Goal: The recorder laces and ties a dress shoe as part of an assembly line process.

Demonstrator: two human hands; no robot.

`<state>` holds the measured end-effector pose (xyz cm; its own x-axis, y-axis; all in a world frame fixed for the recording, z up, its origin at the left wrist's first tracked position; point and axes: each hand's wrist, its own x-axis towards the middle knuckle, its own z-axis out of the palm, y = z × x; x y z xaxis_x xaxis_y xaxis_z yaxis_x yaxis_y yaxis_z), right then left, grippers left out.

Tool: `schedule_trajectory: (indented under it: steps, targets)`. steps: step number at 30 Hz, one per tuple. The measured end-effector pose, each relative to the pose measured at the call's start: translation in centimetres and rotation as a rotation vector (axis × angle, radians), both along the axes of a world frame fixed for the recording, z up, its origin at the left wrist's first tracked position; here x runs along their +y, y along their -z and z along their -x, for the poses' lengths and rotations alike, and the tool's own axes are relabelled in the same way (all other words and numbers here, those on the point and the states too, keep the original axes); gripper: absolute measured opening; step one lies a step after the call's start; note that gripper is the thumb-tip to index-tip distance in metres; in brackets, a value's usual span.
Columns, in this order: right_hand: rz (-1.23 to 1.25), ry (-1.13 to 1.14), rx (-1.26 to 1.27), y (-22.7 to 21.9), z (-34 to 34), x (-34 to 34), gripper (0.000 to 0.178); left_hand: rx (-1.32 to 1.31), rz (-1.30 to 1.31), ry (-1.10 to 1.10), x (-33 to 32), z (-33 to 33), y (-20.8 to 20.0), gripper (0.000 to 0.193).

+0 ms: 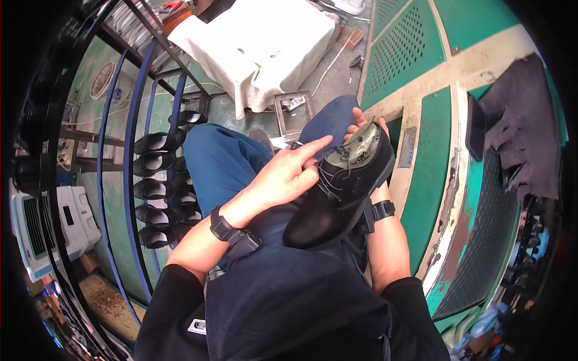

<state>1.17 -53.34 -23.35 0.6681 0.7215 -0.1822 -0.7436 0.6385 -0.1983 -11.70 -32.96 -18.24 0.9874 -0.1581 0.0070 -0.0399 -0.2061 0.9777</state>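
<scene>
A black leather lace-up shoe (322, 219) lies tilted over my lap, toe toward me. A worn greenish shoe last (364, 147) fills its opening. My right hand (359, 123) holds the shoe from behind at the heel end; its fingertips show past the last, and the rest is hidden. At the lacing, my left hand (289, 171) has its index finger stretched out and its thumb and other fingers curled in at the dark shoelace (328, 180). Loose loops of lace hang over the shoe's front.
At left stands a blue-framed rack (133, 120) with several black shoes (158, 189). A white cloth (265, 48) drapes a block ahead. Green machine panels (400, 48) and a black ribbed mat (475, 228) are close on the right. A grey-white appliance (60, 225) sits beyond the rack.
</scene>
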Motion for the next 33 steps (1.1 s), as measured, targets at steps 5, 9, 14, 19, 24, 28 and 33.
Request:
schedule_trajectory:
  steps: [5,9,14,19,24,28,33]
  targets:
    - [-0.019,0.063,-0.005,0.1,0.1,-1.2,0.058,0.290,0.411,-0.014,-0.7,-1.1,2.0,0.064]
    - [0.057,0.044,-0.050,0.2,-0.2,-1.5,0.056,0.362,0.477,-0.073,-1.2,-0.8,1.6,0.056]
    - [-0.119,0.027,-0.112,1.7,-0.7,-0.9,0.053,0.072,0.169,-0.107,-1.5,-0.5,1.4,0.042]
    - [-0.151,0.024,-0.125,1.6,-0.4,-0.7,0.053,0.136,0.051,-0.089,-0.9,-1.2,0.2,0.039]
    - [-0.073,0.044,-0.112,1.0,-0.3,-0.4,0.053,0.226,0.280,-0.089,-0.6,-1.2,1.6,0.038]
    - [0.035,0.029,-0.102,0.1,-0.2,0.3,0.050,0.210,0.716,0.061,0.0,-1.3,1.1,0.034]
    - [0.363,0.020,-0.250,-1.6,-1.1,2.0,0.039,0.255,0.559,-0.161,1.0,-1.0,0.7,0.018]
